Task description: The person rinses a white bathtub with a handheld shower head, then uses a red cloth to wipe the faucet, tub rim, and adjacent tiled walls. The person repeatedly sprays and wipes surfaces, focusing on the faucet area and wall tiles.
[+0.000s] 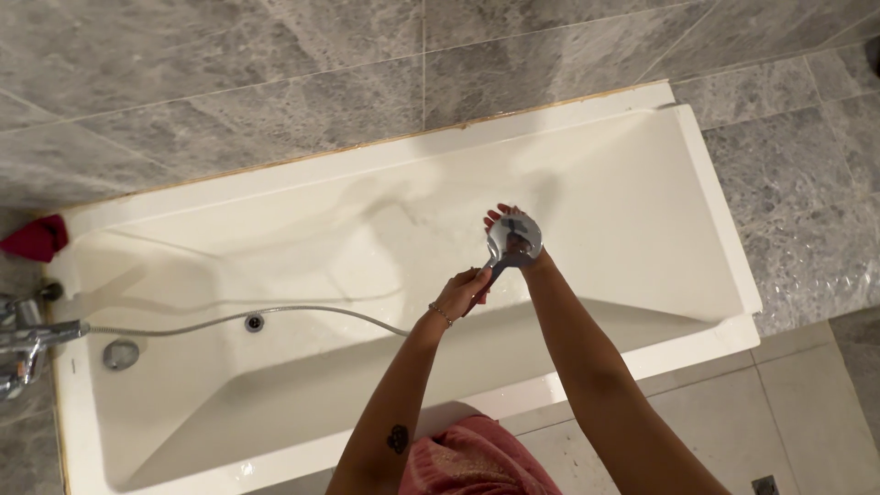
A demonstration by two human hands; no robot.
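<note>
Closest to me is a bit of pink patterned fabric (472, 458) at the bottom, the person's clothing, right up against the near rim of the bathtub. Both forearms reach out from there over the tub, and the left one has a small dark tattoo (397, 438) and a thin bracelet (441, 314) at the wrist.

The room's all grey marble-look tile: the wall (275, 82) behind the far rim, and glossy grey tile past the right end. Paler floor tiles (788, 403) sit at the near right corner. The white bathtub (697, 174) runs left to right and looks wet inside, with a round drain (254, 322) on the bottom and a chrome overflow cap (120, 354) at the left end. A chrome tap (32, 344) is fixed at the left end, and something dark red (37, 238) sits on the far left corner of the rim.

The left hand (461, 291) is wrapped shut around the handle of a chrome shower head (513, 240). The right hand (513, 229) is mostly hidden behind the round face, fingertips poking past its top edge, so it looks open and pressed flat against it, but I can't tell for sure.

The shower head is held over the middle of the tub, towards the right half. Its long axis runs from the handle at the near side up to the disc at the far side, tilted slightly right. The metal hose (275, 313) trails from the handle across to the left end.
</note>
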